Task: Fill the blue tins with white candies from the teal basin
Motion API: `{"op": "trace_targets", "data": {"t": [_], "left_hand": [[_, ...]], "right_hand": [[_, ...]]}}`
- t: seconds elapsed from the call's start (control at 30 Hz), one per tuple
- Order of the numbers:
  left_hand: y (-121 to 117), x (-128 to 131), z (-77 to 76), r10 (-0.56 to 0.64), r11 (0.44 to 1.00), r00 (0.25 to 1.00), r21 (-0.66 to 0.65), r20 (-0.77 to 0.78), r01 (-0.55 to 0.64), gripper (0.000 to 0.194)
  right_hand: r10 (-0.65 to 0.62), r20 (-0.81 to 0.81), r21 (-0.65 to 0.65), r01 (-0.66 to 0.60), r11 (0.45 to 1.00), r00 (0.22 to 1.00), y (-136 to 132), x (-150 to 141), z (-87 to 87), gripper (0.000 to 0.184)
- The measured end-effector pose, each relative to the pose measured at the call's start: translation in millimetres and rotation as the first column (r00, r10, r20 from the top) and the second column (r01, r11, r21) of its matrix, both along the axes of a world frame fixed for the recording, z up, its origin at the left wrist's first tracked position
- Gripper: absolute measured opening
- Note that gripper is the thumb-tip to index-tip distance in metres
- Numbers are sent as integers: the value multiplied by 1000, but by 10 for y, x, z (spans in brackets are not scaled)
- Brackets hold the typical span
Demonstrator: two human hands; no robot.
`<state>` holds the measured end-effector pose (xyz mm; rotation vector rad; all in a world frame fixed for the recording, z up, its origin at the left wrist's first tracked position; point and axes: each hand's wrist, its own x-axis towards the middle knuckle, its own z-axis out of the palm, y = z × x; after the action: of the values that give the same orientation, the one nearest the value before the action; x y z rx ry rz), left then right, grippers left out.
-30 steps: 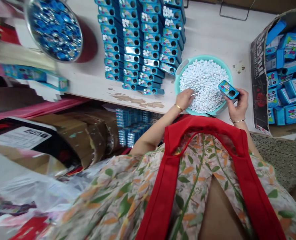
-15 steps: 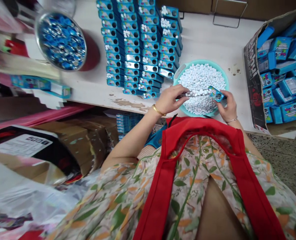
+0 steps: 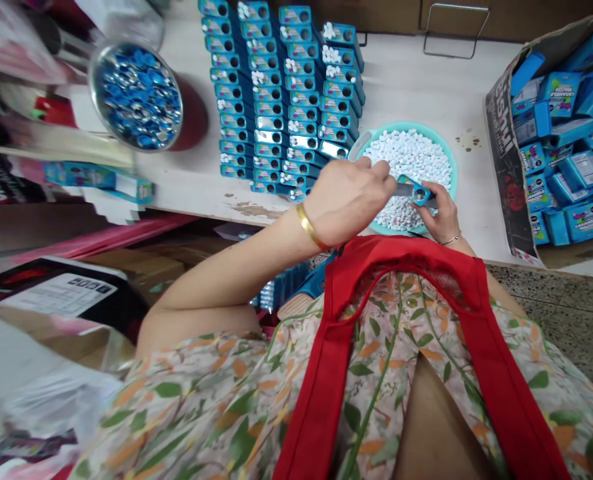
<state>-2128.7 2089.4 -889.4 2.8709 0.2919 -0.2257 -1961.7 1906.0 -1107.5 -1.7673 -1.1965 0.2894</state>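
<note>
Seen from the wearer's head, a red apron (image 3: pixel 406 250) lies over a floral-print garment (image 3: pixel 216 400) at the near edge. Just beyond it, both hands meet above a teal basin (image 3: pixel 453 177) of small white pellets (image 3: pixel 411 152). The left hand (image 3: pixel 349 203), with a gold bangle (image 3: pixel 307 227) at its wrist, has its fingers curled tightly around a narrow metal tool (image 3: pixel 401 190); the back of the hand hides most of the grip. The tool reaches right to a small blue box (image 3: pixel 417 189), which is tilted and has a round hole in its end. The right hand (image 3: pixel 443 212) pinches this box between thumb and fingers, over the right half of the pellets.

The basin sits on a pale worktop (image 3: pixel 401 80). To its right, a cardboard carton (image 3: pixel 499 143) holds a jumble of blue packs (image 3: pixel 563 167). To the far left stands a round metal-rimmed container (image 3: pixel 193 120) of shiny blue-and-silver pieces (image 3: pixel 141 100). Between container and basin, four columns of similar boxes (image 3: pixel 286 93) run toward the far side, some with white pellets showing on their ends.
</note>
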Motion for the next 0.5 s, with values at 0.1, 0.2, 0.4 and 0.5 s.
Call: {"op": "trace_targets", "data": {"t": [0.1,0.2,0.4,0.5], "left_hand": [[191,-144,-196,27,997,998,-75,56,-23,36],[377,-250,-660,43,964,987,-266,156,0,82],[374,-269,-1392,178,867,952,-497,248,-33,81],[353,-306,-1419,201,840,951,-540,234,-45,70]], "right_hand": [[-23,-53,10,24,1000,998,2,-100,55,54],[-28,-156,49,36,998,987,33,-180,177,57],[90,-216,27,-86,996,972,230,-355,346,55],[235,-244,3,-242,970,941,296,-277,391,58]]}}
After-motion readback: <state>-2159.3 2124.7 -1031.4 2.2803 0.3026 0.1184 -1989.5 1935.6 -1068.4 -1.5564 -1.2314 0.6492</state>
